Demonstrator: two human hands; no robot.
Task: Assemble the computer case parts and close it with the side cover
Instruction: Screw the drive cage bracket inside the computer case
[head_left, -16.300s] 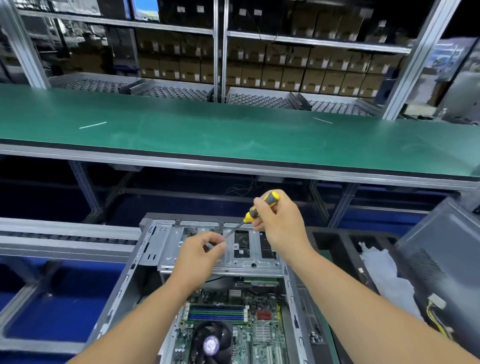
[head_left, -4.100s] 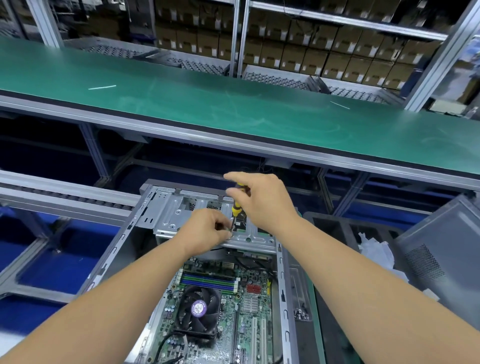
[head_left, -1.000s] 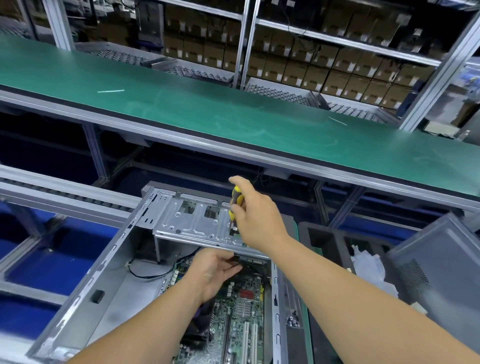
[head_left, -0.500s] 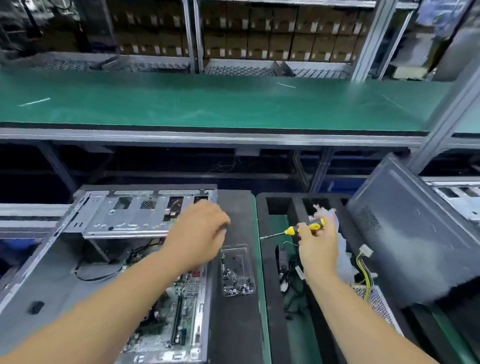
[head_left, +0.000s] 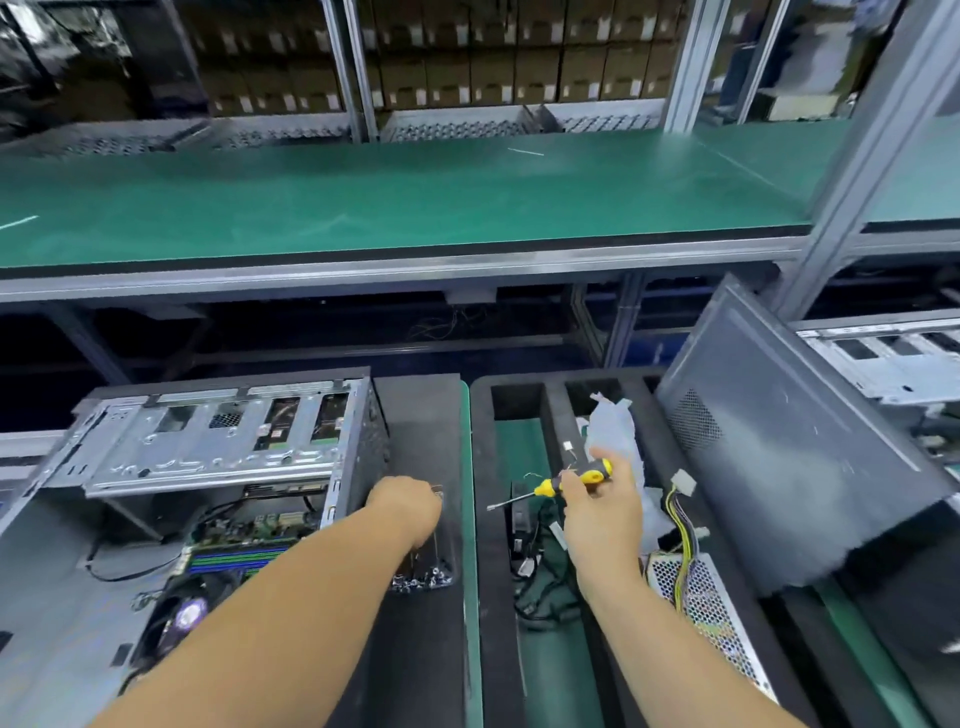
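I see my right hand (head_left: 602, 519) held over the black foam tray (head_left: 483, 467), its fingers (head_left: 574, 486) curled round the handle of a yellow-and-black screwdriver (head_left: 558, 484). The metal shaft sticks out to the left of the fingers, and the tip hangs free above the tray, touching nothing.

My left hand (head_left: 408, 506) is down at a small clear plastic dish of screws (head_left: 426, 574) set into the black foam strip just right of the case. The knuckles face me and the fingers are turned away under the hand, so I cannot tell whether they pinch a screw or lie loose.

The open silver metal computer case (head_left: 218, 447) lies on its side at the left, well clear of both sets of fingers, with the green motherboard (head_left: 249, 530) showing inside. The dark grey side cover (head_left: 789, 467) leans tilted at the right, beyond my right hand and apart from it. A perforated metal power supply (head_left: 696, 597) with yellow wires lies in the tray beside my right wrist.
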